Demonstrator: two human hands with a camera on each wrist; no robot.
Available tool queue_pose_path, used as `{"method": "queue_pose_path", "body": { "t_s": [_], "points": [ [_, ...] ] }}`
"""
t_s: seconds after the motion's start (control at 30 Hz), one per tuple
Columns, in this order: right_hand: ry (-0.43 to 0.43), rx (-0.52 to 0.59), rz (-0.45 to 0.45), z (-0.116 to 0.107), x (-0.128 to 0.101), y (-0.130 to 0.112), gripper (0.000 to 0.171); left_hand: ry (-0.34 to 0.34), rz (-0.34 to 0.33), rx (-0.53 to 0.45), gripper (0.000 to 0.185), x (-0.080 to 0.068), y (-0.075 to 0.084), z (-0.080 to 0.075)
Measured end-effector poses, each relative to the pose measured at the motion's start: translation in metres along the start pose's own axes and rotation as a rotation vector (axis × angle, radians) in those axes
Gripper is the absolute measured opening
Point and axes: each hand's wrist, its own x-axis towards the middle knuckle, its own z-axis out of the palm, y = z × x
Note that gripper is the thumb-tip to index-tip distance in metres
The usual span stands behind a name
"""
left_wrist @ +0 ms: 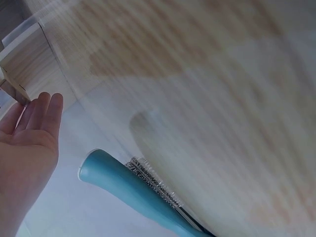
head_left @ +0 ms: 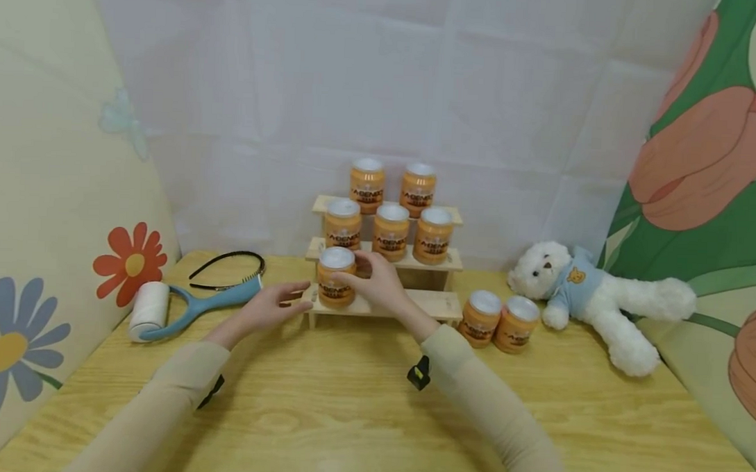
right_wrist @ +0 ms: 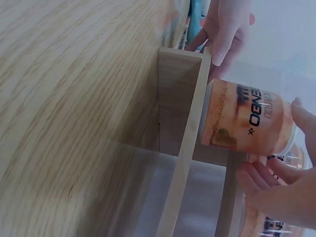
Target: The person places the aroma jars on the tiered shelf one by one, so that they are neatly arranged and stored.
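Note:
A wooden three-step rack (head_left: 422, 303) stands on the table. My right hand (head_left: 379, 285) holds an orange can (head_left: 336, 287) at the left end of the lowest step, thumb at its front and fingers at its right side. In the right wrist view this can (right_wrist: 247, 117) stands upright with its base at the step's edge. My left hand (head_left: 272, 305) holds nothing; its fingers are extended at the rack's left end. Three similar cans (head_left: 391, 231) line the middle step, and two cans (head_left: 367, 185) stand on the top step.
Two more orange cans (head_left: 481, 318) stand on the table right of the rack. A white plush bear (head_left: 601, 299) lies farther right. At the left are a blue-handled lint roller (head_left: 207, 305), a black headband (head_left: 227, 255) and a comb-like bristled piece (left_wrist: 153, 180) by the handle.

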Motion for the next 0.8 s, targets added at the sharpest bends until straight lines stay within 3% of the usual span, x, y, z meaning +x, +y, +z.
{"method": "queue_pose_path", "body": {
  "t_s": [0.17, 0.53, 0.8],
  "points": [
    [-0.005, -0.01, 0.038, -0.015, -0.012, 0.005, 0.064, 0.0, -0.017, 0.005, 0.066, -0.001, 0.001, 0.0],
    [0.023, -0.007, 0.023, -0.064, -0.042, 0.019, 0.054, -0.015, -0.01, -0.004, 0.066, -0.001, 0.0, 0.001],
    [0.018, 0.052, 0.076, -0.099, -0.062, 0.036, 0.062, -0.018, -0.033, 0.001, 0.068, -0.002, 0.002, 0.001]
  ]
}}
